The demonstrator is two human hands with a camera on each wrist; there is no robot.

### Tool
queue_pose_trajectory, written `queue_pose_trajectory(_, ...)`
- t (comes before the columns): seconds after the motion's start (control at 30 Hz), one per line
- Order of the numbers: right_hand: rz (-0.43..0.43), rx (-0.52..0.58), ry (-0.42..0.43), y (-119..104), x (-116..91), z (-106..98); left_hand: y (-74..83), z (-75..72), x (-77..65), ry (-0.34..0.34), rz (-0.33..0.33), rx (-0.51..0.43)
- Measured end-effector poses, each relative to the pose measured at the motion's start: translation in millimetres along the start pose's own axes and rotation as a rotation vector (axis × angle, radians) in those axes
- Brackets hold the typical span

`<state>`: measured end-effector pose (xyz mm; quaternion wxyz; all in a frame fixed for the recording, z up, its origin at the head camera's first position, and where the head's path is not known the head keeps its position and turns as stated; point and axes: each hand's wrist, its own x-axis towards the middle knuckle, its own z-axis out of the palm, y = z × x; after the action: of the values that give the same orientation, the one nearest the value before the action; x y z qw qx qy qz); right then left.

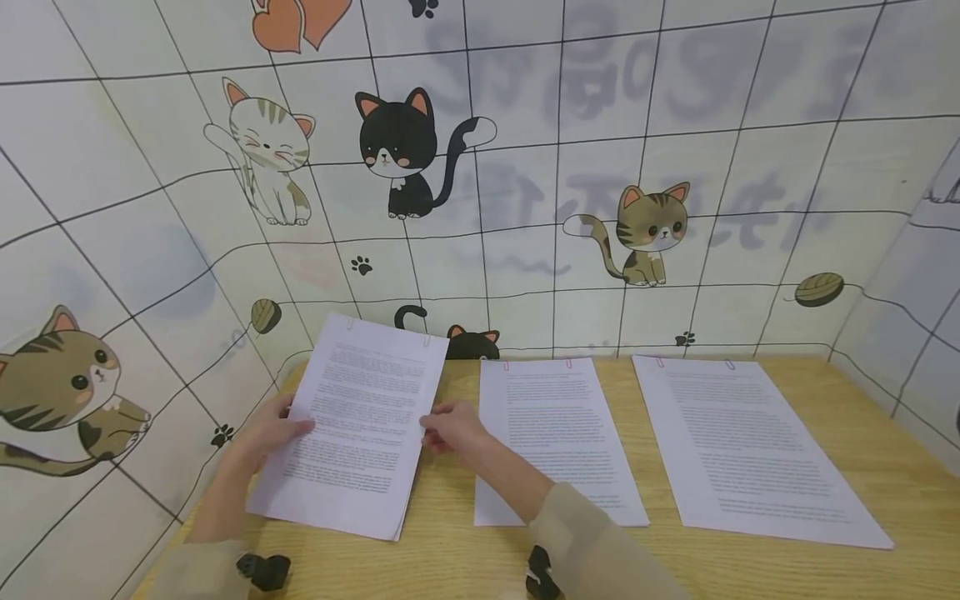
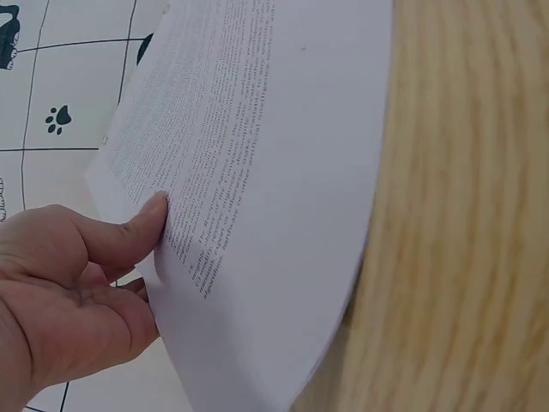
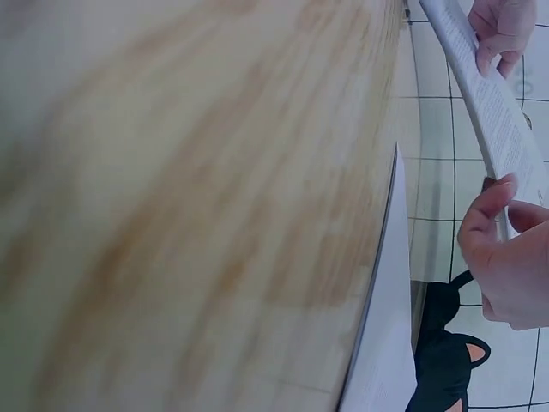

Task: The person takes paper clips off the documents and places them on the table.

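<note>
Both hands hold a stack of printed paper sheets [image 1: 352, 433] by its side edges, lifted and tilted above the table's left part. Two paper clips [image 1: 388, 331] sit along its top edge. My left hand [image 1: 262, 433] pinches the left edge, thumb on the printed face, as the left wrist view also shows with the hand [image 2: 86, 283] and sheets [image 2: 292, 197]. At the opposite edge my right hand [image 1: 456, 429] pinches the paper between thumb and fingers. In the right wrist view that hand [image 3: 510, 257] grips the edge too.
A second clipped stack [image 1: 551, 442] lies in the middle of the wooden table [image 1: 442, 550], partly under the right forearm. To its right lies a third clipped stack [image 1: 757, 450]. Behind the table rises a wall covering [image 1: 517, 183] printed with cats and grid lines.
</note>
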<state>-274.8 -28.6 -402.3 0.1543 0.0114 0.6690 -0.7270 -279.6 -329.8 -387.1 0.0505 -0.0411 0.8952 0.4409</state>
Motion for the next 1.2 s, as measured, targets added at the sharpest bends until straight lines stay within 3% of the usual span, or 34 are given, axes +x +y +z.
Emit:
queue_pose_trajectory(0.17, -0.052, 0.037, -0.036, -2, 0, -4, 6.8, -1.7, -5.0, -0.029, 0.019, -0.073)
queue_pose_trajectory(0.47, -0.157, -0.178, -0.087, -13, -12, -11, 25.1, -1.4, -13.4, -0.052, 0.049, -0.086)
queue_pose_trajectory(0.9, -0.391, -0.287, -0.051, -26, -28, -36, 46.1, 2.2, -22.0, -0.12, 0.098, -0.151)
queue_pose_trajectory(1.2, -0.418, -0.284, -0.042, -38, -44, -62, 61.4, 7.3, -28.1, -0.142, 0.193, -0.173)
